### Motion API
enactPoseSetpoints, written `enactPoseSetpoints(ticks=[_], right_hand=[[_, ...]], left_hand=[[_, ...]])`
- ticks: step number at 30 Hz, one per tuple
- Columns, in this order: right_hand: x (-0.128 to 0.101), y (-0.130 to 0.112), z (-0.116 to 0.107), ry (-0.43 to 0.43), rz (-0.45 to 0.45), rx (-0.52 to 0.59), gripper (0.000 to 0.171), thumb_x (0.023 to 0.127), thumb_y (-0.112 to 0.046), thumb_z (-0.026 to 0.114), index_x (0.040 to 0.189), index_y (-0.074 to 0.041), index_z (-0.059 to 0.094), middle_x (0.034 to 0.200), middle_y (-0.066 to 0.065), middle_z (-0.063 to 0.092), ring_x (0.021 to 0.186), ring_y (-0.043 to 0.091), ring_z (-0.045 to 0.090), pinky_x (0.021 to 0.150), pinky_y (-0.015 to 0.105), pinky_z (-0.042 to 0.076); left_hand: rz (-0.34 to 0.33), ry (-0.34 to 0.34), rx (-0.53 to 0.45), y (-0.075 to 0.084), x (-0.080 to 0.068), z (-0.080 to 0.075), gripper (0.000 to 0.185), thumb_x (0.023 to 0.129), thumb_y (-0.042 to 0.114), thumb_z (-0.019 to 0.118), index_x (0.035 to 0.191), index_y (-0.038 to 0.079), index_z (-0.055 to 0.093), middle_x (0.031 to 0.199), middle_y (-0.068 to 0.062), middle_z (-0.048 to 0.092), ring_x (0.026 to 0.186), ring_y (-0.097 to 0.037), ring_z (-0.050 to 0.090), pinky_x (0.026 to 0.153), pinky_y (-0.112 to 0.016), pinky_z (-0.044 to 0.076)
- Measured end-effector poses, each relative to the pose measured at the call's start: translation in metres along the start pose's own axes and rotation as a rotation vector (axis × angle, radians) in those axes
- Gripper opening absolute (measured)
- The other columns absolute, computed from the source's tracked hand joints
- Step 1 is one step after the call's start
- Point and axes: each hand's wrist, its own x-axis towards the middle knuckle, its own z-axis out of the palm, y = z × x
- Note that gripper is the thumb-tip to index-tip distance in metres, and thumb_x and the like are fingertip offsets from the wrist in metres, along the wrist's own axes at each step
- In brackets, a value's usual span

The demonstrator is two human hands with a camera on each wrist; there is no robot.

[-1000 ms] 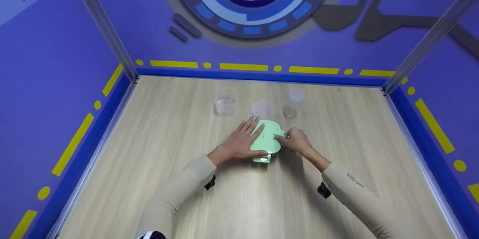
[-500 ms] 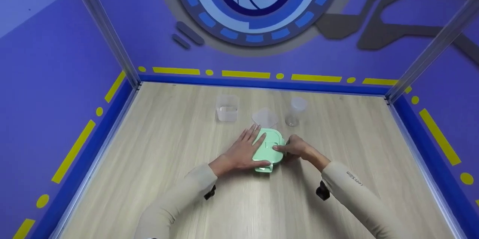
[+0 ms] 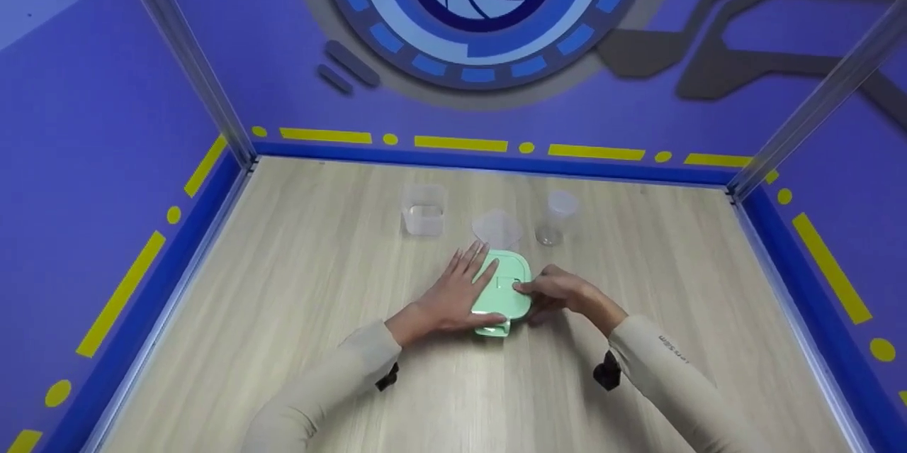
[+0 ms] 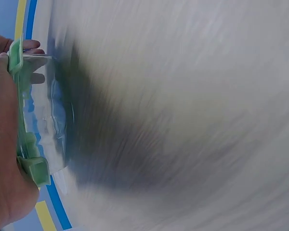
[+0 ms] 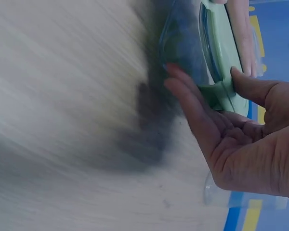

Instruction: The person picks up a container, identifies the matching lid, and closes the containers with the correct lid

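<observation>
A glass food container (image 4: 58, 120) with a light green clip-on lid (image 3: 509, 267) stands on the table in front of the person. My left hand (image 3: 453, 298) lies on the lid with its fingers spread. In the head view, a green clip (image 3: 494, 330) juts out at the near side, close to the left thumb. At the container's right side, my right hand (image 3: 563, 291) sets its thumb on the lid's edge. The right fingers (image 5: 188, 98) reach down along the glass side, over the green side clip (image 5: 213, 92), which the hand partly hides.
Behind the container, a clear square tub (image 3: 424, 210) stands at the left. A flat translucent lid (image 3: 496, 227) lies in the middle, close to the green lid. To its right stands a clear cup (image 3: 560, 208) with a pale top. Blue walls (image 3: 340, 105) bound the wooden table (image 3: 340, 240).
The right side clip showed sticking out beside the right hand; now that hand covers it, its fingers lower along the side. The left hand stays on the lid. The head view has tilted slightly.
</observation>
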Motion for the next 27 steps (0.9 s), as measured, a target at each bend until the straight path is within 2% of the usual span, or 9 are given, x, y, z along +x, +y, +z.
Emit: enactPoseSetpoints(ticks=[2,6,8,13,18,21,27], right_hand=[[0.0,0.003,0.003,-0.01,-0.025,-0.001,0.028,0.1,-0.028,0.066,0.084,-0.004,0.07,0.084,0.022,0.077,0.075,0.024,0.078,0.078,0.042,0.064],[0.0,0.004,0.004,0.015,-0.056,-0.025,0.03,0.1,-0.03,0.066,0.08,-0.007,0.069,0.074,0.012,0.076,0.069,0.018,0.076,0.068,0.032,0.063],[0.001,0.004,0.003,0.018,-0.064,-0.035,0.031,0.1,-0.031,0.066,0.079,-0.008,0.068,0.072,0.008,0.076,0.068,0.017,0.076,0.068,0.032,0.063],[0.002,0.005,0.001,0.007,-0.06,0.007,0.031,0.101,-0.029,0.065,0.083,-0.005,0.069,0.077,0.012,0.077,0.074,0.024,0.078,0.079,0.044,0.063],[0.001,0.006,0.001,0.048,-0.108,0.03,0.033,0.102,-0.028,0.063,0.079,-0.005,0.068,0.075,0.012,0.075,0.071,0.021,0.077,0.07,0.036,0.064],[-0.001,0.008,0.005,0.042,-0.128,0.057,0.034,0.103,-0.027,0.061,0.08,-0.003,0.068,0.076,0.014,0.075,0.073,0.021,0.077,0.067,0.032,0.063],[-0.006,0.011,0.011,0.017,-0.155,0.093,0.035,0.106,-0.026,0.057,0.085,0.001,0.068,0.075,0.011,0.073,0.076,0.024,0.077,0.067,0.033,0.063]], left_hand=[[0.002,0.001,-0.005,0.001,-0.003,0.0,0.104,0.092,0.079,0.044,0.165,0.011,0.014,0.172,-0.022,0.005,0.161,-0.034,0.0,0.129,-0.054,0.013],[-0.006,0.018,-0.014,0.002,-0.005,0.0,0.104,0.092,0.078,0.045,0.165,0.01,0.015,0.172,-0.021,0.005,0.161,-0.033,0.0,0.129,-0.054,0.013],[-0.014,0.02,-0.009,0.002,-0.005,-0.001,0.104,0.092,0.078,0.045,0.165,0.01,0.015,0.172,-0.02,0.005,0.161,-0.033,0.0,0.129,-0.055,0.013],[-0.023,0.004,0.0,0.003,0.0,-0.001,0.104,0.092,0.079,0.043,0.164,0.009,0.015,0.172,-0.021,0.004,0.161,-0.035,0.0,0.129,-0.054,0.013],[-0.036,0.017,0.01,0.002,0.003,-0.002,0.104,0.092,0.079,0.044,0.164,0.009,0.015,0.172,-0.02,0.003,0.161,-0.034,0.0,0.129,-0.053,0.012],[-0.042,0.016,0.019,0.002,0.002,-0.001,0.104,0.092,0.079,0.044,0.164,0.009,0.015,0.172,-0.02,0.004,0.161,-0.034,0.0,0.129,-0.053,0.013],[-0.052,-0.01,0.026,0.004,-0.003,-0.001,0.105,0.092,0.08,0.041,0.165,0.01,0.013,0.172,-0.02,0.002,0.161,-0.034,-0.001,0.13,-0.052,0.012]])
